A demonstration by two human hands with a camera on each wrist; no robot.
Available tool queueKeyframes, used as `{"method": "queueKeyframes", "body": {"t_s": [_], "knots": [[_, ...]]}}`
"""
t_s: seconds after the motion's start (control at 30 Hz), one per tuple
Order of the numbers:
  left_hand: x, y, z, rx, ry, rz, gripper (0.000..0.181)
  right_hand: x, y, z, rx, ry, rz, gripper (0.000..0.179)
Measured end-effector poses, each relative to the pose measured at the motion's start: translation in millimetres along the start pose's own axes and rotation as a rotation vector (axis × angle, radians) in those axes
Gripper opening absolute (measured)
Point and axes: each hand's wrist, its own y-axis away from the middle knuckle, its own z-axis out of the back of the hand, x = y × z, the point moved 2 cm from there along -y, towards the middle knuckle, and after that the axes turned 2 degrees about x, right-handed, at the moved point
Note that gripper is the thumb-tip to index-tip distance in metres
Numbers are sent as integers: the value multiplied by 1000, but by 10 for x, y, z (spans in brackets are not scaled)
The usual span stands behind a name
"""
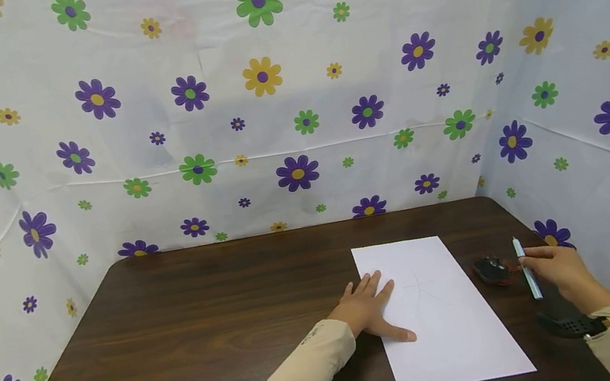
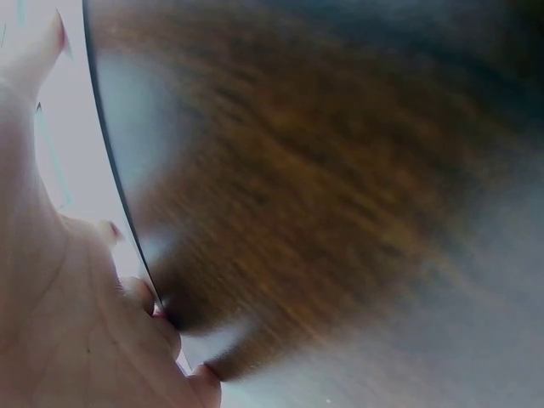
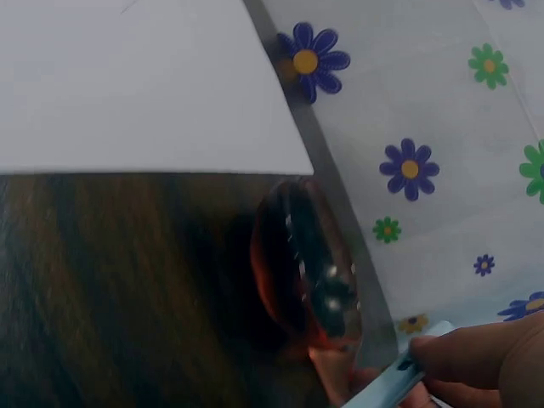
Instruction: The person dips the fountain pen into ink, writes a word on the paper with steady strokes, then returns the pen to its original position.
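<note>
A white sheet of paper lies on the dark wooden table, with thin faint lines drawn on its upper half: a curve, a level stroke and a slanting one. My left hand rests with spread fingers over the sheet's left edge; the left wrist view has the palm beside that edge. Right of the paper, my right hand pinches a light blue pen between thumb and fingers, its thin tip pointing away from me. Just left of the pen is a glossy dark rounded object with a reddish see-through rim.
The brown tabletop stretches left of the paper. White flower-print cloth stands behind the table and along both sides, close beside my right hand. A black strap is around my right wrist.
</note>
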Motion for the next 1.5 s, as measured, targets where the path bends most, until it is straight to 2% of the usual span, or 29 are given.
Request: {"method": "queueKeyframes", "body": {"t_s": [0.2, 0.33, 0.83, 1.1, 1.27, 1.5], "knots": [[-4, 9, -1, -3, -7, 2, 107, -108, 24, -10, 28, 101, -41, 49], [-9, 14, -1, -2, 3, 1, 107, -136, 45, -19, 2, 135, -42, 46], [-7, -16, 4, -7, 8, -16, 108, -100, 91, 11, -38, 148, -38, 46], [32, 10, -3, 17, 14, -5, 109, -113, 78, -62, -51, 138, -36, 45], [28, -37, -16, 22, 21, 2, 108, -133, 84, -37, -62, 149, -40, 46], [73, -137, -115, 21, -7, -3, 112, -123, 84, -12, -53, 160, -35, 46]]}}
